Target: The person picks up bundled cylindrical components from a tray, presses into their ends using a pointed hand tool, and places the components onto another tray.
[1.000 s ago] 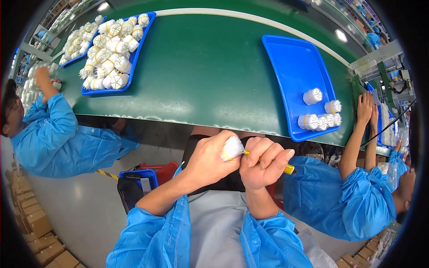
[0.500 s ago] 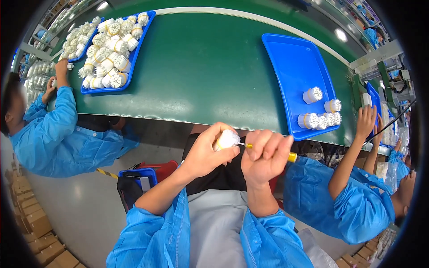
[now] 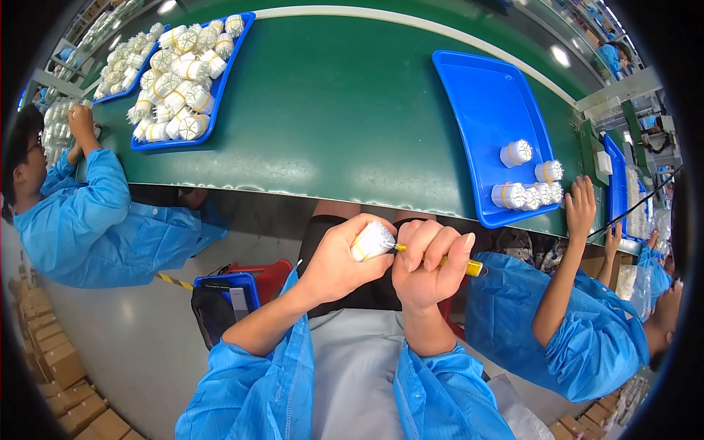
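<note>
Pinching a white cylinder [image 3: 372, 241] mid-frame, grip of the left hand [image 3: 339, 257], right hand [image 3: 425, 270] grip curled round a yellow-handled tool [image 3: 474, 268], white pieces [image 3: 188, 71] heaped in upper-left blue tray [image 3: 172, 145], several cylinders [image 3: 516, 153] low in right-side blue tray [image 3: 488, 103]

The thin, glossy bright-blue fabric sleeves [image 3: 249, 389] are loose and creased, gathered partway up the forearms, with a stitched seam running down the inner edge of the left one. Between them lies a smooth, pale-grey cloth front [image 3: 352, 367], softly folded. A plain black fabric lower garment [image 3: 356, 297] covers the lap, bare legs [image 3: 334, 208] showing past it. Both hands [image 3: 433, 271] are bare, the nails unpainted
</note>
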`<state>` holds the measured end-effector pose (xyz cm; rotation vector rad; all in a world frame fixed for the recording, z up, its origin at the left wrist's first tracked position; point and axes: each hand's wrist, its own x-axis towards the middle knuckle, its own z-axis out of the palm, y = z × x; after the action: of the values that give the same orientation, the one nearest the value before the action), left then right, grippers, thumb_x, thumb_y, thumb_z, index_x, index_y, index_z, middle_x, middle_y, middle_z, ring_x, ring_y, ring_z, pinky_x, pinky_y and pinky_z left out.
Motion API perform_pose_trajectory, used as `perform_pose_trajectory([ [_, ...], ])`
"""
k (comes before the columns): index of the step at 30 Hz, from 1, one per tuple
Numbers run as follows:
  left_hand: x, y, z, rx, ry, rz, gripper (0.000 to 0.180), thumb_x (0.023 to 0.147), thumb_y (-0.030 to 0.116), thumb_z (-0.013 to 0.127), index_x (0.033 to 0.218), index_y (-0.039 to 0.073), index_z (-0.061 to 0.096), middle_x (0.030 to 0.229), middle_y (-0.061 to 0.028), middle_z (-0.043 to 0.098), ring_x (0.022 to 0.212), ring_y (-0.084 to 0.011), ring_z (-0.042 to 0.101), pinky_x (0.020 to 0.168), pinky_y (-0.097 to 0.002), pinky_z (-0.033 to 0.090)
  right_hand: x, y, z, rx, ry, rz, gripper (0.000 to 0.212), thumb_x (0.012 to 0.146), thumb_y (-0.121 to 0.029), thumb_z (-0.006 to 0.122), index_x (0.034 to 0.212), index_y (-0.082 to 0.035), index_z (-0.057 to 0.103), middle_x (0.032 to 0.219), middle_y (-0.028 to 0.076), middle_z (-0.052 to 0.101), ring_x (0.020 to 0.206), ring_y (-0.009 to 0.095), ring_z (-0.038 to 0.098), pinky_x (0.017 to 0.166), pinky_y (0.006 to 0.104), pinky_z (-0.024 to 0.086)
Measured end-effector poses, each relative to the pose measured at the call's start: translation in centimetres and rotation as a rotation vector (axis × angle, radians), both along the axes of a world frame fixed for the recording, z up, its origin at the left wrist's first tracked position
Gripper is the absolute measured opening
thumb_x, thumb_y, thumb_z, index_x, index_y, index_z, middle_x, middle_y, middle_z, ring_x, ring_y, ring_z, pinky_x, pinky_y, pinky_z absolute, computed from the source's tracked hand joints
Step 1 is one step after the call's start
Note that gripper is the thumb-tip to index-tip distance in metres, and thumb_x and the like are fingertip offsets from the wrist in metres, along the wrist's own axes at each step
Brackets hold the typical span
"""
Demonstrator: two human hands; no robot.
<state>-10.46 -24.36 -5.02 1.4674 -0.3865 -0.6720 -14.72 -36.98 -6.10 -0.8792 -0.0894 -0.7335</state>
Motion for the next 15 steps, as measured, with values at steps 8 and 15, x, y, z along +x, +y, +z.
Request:
perform_pose_trajectory([
  [8,0.0,-0.1,-0.3,0.163,-0.17,0.03,0.029,0.078,0.006,0.071,0.104,0.001,0.061,0.085,-0.0101,0.066,0.078,-0.0149,0.064,0.069,-0.0295,0.051,0.8,0.3,-0.2,0.062,0.007,0.028,0.054,0.108,-0.032,0.03,0.06,-0.01,0.037,0.048,0.003,0.038,0.043,0.012,0.033,0.048,0.0297,0.031],
  [15,0.1,-0.1,-1.4,0.164,-0.226,0.075,0.031,0.077,0.008,0.072,0.104,0.0,0.06,0.084,-0.0143,0.067,0.077,-0.0202,0.067,0.069,-0.0322,0.052,1.3,-0.8,-0.9,0.034,0.154,0.127,0.052,0.108,-0.032,0.034,0.06,-0.012,0.034,0.049,0.001,0.035,0.044,0.011,0.031,0.049,0.029,0.028],
])
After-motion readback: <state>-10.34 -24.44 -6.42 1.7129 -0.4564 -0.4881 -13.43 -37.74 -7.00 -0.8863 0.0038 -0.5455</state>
